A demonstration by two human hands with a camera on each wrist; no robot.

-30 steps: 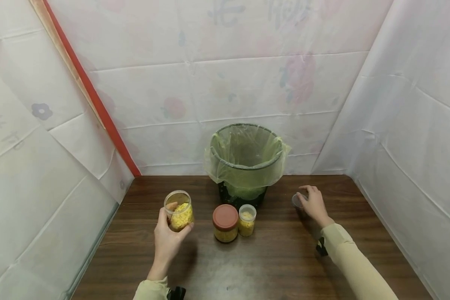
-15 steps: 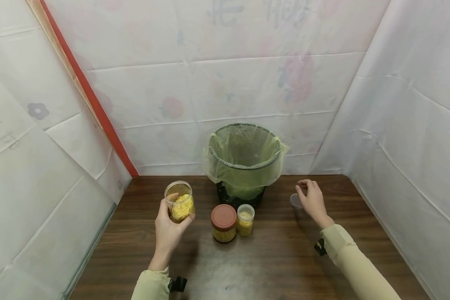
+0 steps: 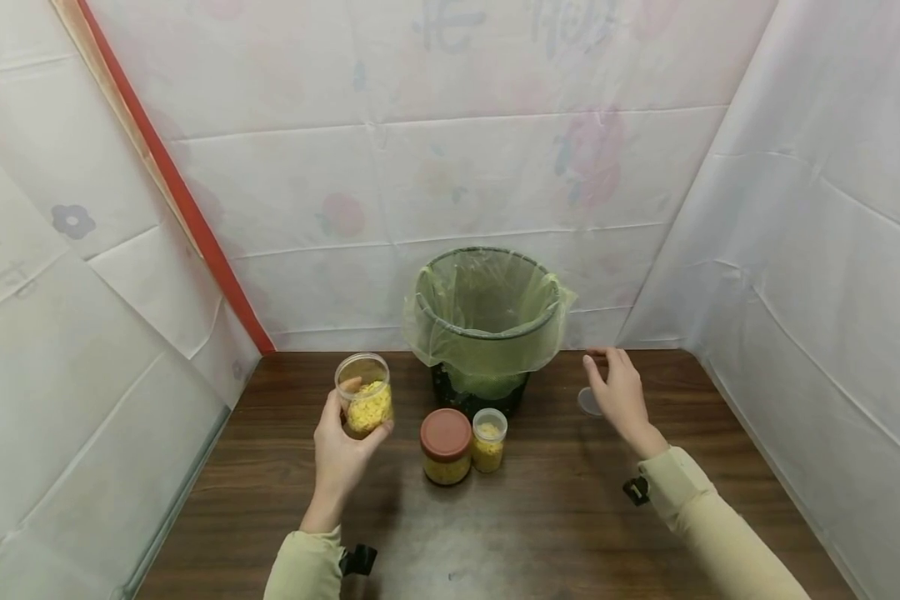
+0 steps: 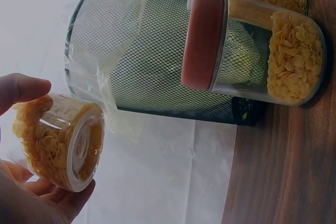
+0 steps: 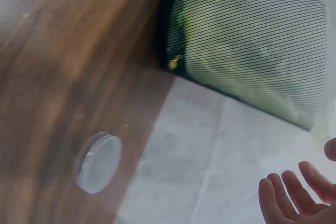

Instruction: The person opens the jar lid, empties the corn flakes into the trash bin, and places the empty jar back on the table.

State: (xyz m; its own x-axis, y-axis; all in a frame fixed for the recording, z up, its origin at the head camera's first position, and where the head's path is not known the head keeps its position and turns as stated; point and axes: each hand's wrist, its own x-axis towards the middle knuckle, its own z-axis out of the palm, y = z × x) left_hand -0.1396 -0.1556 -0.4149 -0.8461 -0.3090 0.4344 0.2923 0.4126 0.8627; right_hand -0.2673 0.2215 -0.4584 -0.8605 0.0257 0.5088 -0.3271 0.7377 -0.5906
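Note:
My left hand point(image 3: 342, 454) grips a clear lidless jar point(image 3: 367, 402) of yellow flakes, thumb on one side and fingers round the other, held above the table at the left. In the left wrist view the jar point(image 4: 63, 142) shows its round base. My right hand point(image 3: 619, 400) hovers over the table at the right with loosely bent fingers and holds nothing. A clear round lid point(image 3: 589, 402) lies on the table just beside and below it; the right wrist view shows this lid point(image 5: 100, 163) apart from the fingers point(image 5: 299, 192).
A mesh waste bin point(image 3: 487, 333) lined with a yellowish bag stands at the back middle. In front of it are a red-lidded jar point(image 3: 446, 446) and a smaller clear-topped jar point(image 3: 489, 440), both holding yellow flakes. White sheeting point(image 3: 390, 183) hangs behind the wooden table point(image 3: 495, 533).
My right hand has let go of the clear lid, leaving it on the table, and has risen away from it. The left hand has raised its jar slightly.

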